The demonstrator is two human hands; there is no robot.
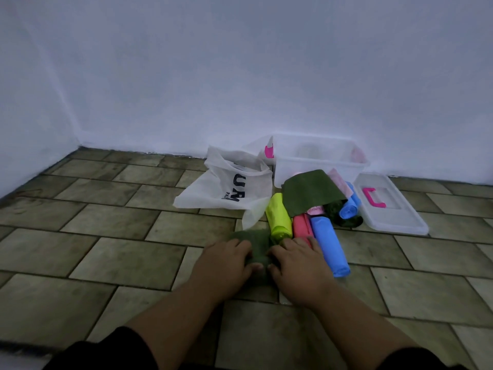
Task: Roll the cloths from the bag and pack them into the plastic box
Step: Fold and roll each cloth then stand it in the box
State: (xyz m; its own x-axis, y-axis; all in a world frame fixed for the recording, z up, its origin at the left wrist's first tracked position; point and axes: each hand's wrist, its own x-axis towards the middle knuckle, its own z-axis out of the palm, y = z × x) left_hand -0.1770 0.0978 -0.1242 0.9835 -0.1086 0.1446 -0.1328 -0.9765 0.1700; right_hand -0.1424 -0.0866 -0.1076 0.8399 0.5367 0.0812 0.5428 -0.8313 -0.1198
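Gripping the dark green cloth [257, 249] with the fingers [241, 247] of left hand [226, 260] and right hand [297, 263]: curled over its far side, thumbs tucked on the near side. Holding, not flat-pressing.

Pinning it low on the floor [120, 236], dead ahead, well short of the floor's far edge. Can't read its long axis cleanly under the palms. Looks left-to-right across both hands, with a loose tail poking out toward the far edge. Reads as mid-roll, rolling away from the body.

Just past the right hand: red roll [301, 227] and blue roll [329, 244], touching the knuckles or just clear, can't tell which. Lime roll [278, 218] just beyond the cloth's far right end. All three with long axes running near-to-far, slanted a little left.

Behind those, a flat green cloth [310, 192] draped over more rolls, plus a second blue roll [350, 204].

Further out, against the wall at the floor's far edge: plastic box [320, 166], open, forward-right of both hands. Looks nearly empty, but hard to say through cloudy walls. Lid [394, 209] flat on the floor to its right. Bag [229, 185] slumped to its left, mouth open.

Calls for finishing the roll forward, then carrying forward-right. Right hand nearer box and pile, left nearer bag. Worth watching the right wrist: could easily knock the finished rolls askew.
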